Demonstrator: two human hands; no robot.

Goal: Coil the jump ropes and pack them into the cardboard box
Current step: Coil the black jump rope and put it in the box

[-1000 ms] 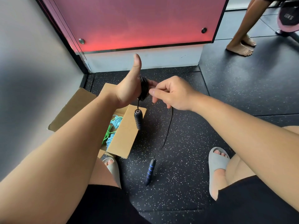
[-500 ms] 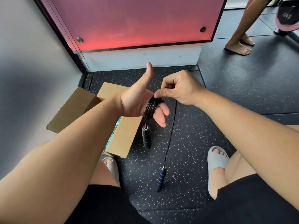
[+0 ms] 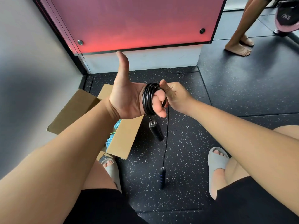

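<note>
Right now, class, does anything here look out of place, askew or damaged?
Nothing stands out. The black rope is coiled neatly round the left hand, the right hand pinches its free length, and the cardboard box sits open.

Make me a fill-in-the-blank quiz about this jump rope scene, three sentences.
1. On the left hand, the rope is coiled round the ___.
2. That hand's ___ points up.
3. The lower handle has ___ stripes.
Missing: fingers, thumb, blue.
</note>
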